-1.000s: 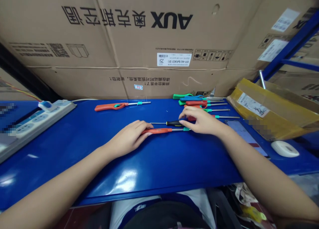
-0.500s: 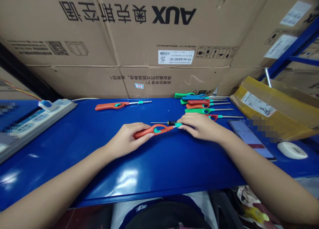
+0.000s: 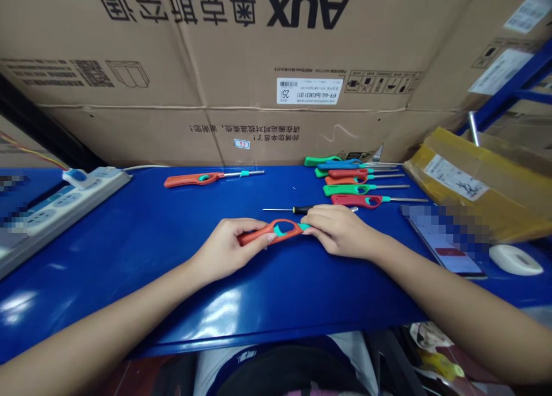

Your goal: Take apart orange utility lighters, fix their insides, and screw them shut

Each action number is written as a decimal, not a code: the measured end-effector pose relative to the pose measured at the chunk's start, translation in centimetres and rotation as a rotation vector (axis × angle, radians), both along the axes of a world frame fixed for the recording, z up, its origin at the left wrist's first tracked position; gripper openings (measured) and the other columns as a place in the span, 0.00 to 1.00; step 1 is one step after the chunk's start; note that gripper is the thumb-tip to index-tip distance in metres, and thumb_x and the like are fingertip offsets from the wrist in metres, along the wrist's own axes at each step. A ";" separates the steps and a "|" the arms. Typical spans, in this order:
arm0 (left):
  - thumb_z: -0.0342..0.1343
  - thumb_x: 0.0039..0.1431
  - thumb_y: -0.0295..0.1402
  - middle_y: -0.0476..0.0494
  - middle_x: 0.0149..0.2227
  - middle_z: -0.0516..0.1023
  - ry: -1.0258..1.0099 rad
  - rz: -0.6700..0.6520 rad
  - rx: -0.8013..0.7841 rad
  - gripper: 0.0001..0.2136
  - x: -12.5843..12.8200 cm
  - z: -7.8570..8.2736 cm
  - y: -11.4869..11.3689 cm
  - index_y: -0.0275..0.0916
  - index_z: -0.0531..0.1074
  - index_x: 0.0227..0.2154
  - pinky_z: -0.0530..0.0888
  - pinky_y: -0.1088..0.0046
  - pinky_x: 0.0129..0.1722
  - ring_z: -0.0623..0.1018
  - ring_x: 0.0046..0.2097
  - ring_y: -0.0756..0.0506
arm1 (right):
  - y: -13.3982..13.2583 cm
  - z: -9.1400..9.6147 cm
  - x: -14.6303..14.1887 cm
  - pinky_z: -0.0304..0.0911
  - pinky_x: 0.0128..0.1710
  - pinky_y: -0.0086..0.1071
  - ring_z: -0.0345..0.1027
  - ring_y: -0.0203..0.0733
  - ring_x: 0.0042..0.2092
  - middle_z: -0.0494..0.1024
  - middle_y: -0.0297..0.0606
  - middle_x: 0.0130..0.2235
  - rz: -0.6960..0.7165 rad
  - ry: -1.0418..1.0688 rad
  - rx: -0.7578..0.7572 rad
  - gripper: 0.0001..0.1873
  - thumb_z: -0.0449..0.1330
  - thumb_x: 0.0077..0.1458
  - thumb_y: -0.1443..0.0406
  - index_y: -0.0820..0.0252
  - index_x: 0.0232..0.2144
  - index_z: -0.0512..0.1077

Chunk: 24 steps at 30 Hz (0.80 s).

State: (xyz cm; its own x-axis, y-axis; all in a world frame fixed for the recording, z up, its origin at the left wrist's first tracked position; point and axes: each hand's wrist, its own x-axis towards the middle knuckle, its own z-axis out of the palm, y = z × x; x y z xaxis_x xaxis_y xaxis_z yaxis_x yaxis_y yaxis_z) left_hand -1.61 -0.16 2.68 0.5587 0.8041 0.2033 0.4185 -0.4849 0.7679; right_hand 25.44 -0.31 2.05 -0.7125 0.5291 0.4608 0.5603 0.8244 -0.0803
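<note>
My left hand (image 3: 228, 243) is closed round the handle of a long-necked gas lighter (image 3: 290, 235), orange-red with a teal trigger. The thumb lies along the handle by the trigger. At the other end, my right hand (image 3: 342, 229) pinches the teal collar where the neck meets the handle. Its fingers cover most of the metal neck; a silver tip shows just past the knuckles. Right behind the hands lies a screwdriver (image 3: 304, 210) with a black handle, partly hidden by my right hand. Another orange lighter (image 3: 192, 180) lies at the back left, its teal collar partway along the neck.
Several lighters (image 3: 351, 189) in green, blue, red and orange lie in a row at back right. A yellow-taped carton (image 3: 457, 177), a phone (image 3: 448, 249) and a white mouse (image 3: 515, 260) are on the right. A power strip (image 3: 64, 203) lies left. A large cardboard box (image 3: 241, 114) stands behind.
The teal collar has moved along the neck up to the lighter's handle, with my right hand on it. My left thumb has shifted toward the trigger. The view has shifted slightly.
</note>
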 end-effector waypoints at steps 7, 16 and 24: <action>0.54 0.68 0.32 0.43 0.34 0.80 0.087 -0.142 0.529 0.10 -1.0 -0.7 -0.1 0.34 0.76 0.46 0.73 0.76 0.36 0.77 0.33 0.49 | -0.5 0.1 -0.4 0.64 0.34 0.34 0.68 0.42 0.33 0.78 0.43 0.32 0.028 0.023 0.069 0.11 0.53 0.67 0.66 0.64 0.38 0.74; 0.46 0.73 0.38 0.42 0.52 0.79 0.224 -0.172 0.269 0.17 -0.6 0.6 0.8 0.41 0.70 0.58 0.73 0.70 0.52 0.78 0.50 0.45 | 0.5 0.8 0.7 0.66 0.40 0.39 0.70 0.46 0.40 0.79 0.42 0.38 -0.127 -0.008 -0.088 0.10 0.55 0.67 0.61 0.60 0.43 0.74; 0.38 0.74 0.41 0.36 0.49 0.75 0.325 -0.020 0.412 0.21 0.7 3.2 3.9 0.34 0.67 0.58 0.71 0.59 0.55 0.74 0.52 0.39 | 0.3 0.6 -0.4 0.62 0.53 0.49 0.64 0.53 0.49 0.72 0.47 0.43 -0.460 0.394 0.136 0.05 0.58 0.60 0.67 0.59 0.39 0.72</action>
